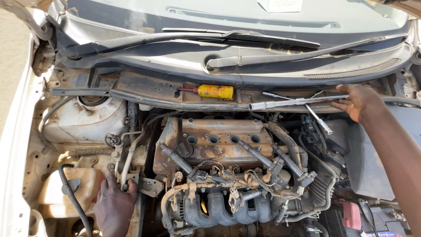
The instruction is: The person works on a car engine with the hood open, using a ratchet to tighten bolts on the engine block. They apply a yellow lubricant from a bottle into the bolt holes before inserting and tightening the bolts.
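Note:
I look down into a car's open engine bay. My left hand rests flat on a metal bracket at the bay's lower left, fingers spread, holding nothing. My right hand reaches to the ledge under the windscreen and grips the end of a long chrome socket wrench lying across it. A second chrome wrench crosses under the first. The rusty valve cover has several open plug holes. Several black ignition coils lie loose on top of it.
A yellow squeeze bottle with a red nozzle lies on the ledge. Wiper arms cross the windscreen above. The grey intake manifold sits in front of the engine, a black air box at right, a pale fluid reservoir at left.

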